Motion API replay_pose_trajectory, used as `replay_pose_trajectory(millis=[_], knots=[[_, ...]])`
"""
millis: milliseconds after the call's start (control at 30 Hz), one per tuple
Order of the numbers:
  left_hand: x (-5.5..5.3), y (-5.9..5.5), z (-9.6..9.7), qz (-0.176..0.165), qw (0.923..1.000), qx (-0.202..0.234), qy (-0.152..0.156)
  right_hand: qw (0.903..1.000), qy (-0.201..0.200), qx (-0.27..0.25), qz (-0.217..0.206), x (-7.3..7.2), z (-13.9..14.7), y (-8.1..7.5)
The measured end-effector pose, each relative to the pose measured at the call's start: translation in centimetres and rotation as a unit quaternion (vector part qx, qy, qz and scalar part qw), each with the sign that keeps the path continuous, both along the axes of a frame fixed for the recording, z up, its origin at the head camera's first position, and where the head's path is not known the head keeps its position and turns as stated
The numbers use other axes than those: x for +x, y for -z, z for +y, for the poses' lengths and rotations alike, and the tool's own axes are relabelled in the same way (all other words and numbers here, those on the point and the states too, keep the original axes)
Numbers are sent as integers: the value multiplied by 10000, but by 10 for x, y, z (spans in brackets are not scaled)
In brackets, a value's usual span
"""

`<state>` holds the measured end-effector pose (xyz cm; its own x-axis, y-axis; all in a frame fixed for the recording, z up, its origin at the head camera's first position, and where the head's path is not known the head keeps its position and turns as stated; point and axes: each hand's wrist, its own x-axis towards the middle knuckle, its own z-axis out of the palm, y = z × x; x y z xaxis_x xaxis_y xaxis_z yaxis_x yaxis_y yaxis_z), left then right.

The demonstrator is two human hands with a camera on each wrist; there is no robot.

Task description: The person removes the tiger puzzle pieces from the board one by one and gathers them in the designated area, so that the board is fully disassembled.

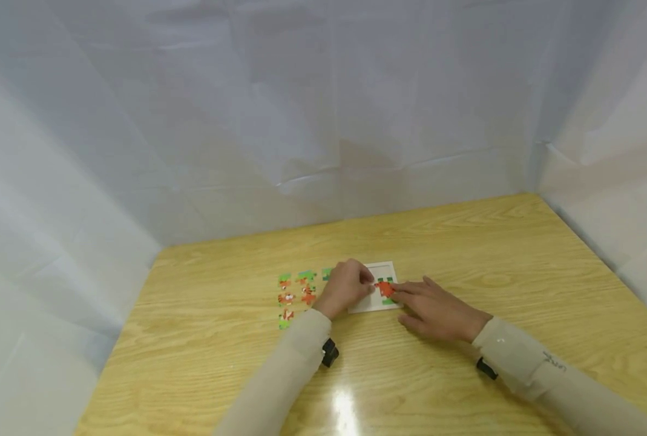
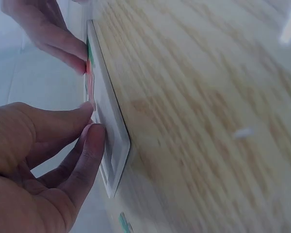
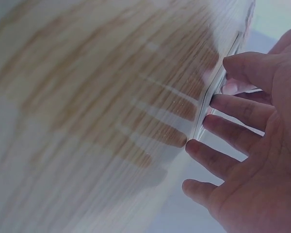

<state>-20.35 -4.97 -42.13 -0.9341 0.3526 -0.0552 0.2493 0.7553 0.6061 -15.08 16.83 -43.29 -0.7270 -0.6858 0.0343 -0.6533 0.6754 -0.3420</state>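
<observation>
A white puzzle frame (image 1: 368, 304) lies on the table between my two hands, with joined red and green jigsaw pieces (image 1: 387, 289) along its right side. My left hand (image 1: 348, 287) reaches over the frame's left part. Its thumb and index finger come together in a pinch beside the red piece (image 2: 90, 87), at a puzzle piece mostly hidden by the fingertips. My right hand (image 1: 437, 309) has its fingers extended, the foremost touching the laid pieces and the others along the frame's near right edge (image 3: 203, 104).
Several loose jigsaw pieces (image 1: 287, 298) in green, orange and white lie in rows left of the frame. Another green piece (image 1: 326, 274) sits just beyond my left hand. The wooden table (image 1: 203, 351) is bordered by white sheeting (image 1: 279, 121) at the back and sides.
</observation>
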Motion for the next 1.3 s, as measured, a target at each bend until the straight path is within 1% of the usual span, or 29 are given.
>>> replay_pose_trajectory(millis=[200,367,533,900,1033,1200,1300], knots=[[-1,4,7,62,9999,59,-109,10000,-44,79,29,-1,1,0],[-2,4,10,7,9996,203,-210,9999,-70,45,75,-1,2,-4],[-2,5,13,-20,9992,259,-302,9999,-46,28,148,-2,5,-4],[-3,7,16,-111,9984,268,-477,9999,76,115,-39,3,5,-7],[-2,7,16,-160,9982,297,-497,9999,56,116,30,4,5,-6],[1,5,15,-266,9971,497,-515,9999,20,111,51,5,5,-6],[2,6,15,-262,9966,592,-504,9999,18,103,42,5,5,-6]])
